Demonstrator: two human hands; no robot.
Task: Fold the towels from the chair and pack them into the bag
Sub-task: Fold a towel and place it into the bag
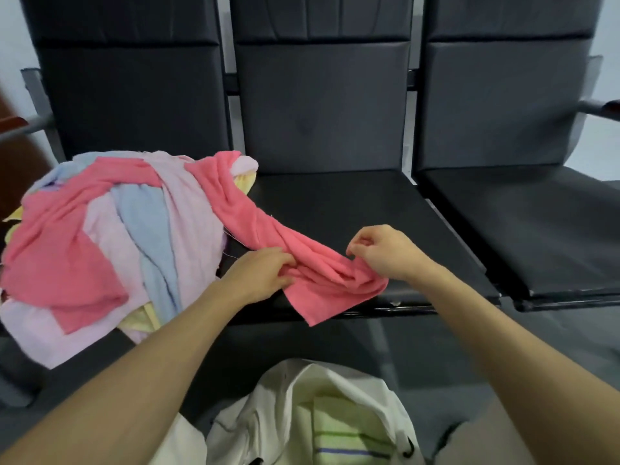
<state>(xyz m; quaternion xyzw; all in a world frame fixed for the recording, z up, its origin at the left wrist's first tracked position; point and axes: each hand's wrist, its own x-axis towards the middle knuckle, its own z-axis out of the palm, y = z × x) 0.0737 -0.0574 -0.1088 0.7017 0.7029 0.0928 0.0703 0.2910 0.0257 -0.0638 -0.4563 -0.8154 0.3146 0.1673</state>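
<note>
The left hand [265, 273] lay on the coral-pink towel [322, 293] with its fingers curled into the cloth, gripping a bunch of folds. The right hand [385, 253] was just beside it, on the other side of the same bunch; its fingers were curled inward and the cloth rose up to its underside, so it seemed to pinch the towel there, though the exact hold was partly hidden. Between the two hands the towel was wrinkled, and one flat corner of it hung over the front edge of the middle seat [352, 203]. From the hands the towel ran back to the left as a twisted band and joined the pile of towels [117, 229], which covered the left seat [134, 112] and had pink, pale pink, light blue and yellow pieces, all unfolded. The right seat [520, 213] stood beside the middle one, black like the others. Below the forearms, on the floor near the person, the cream bag [288, 397] stood open, and a folded green towel [345, 427] with a stripe lay inside it.
</note>
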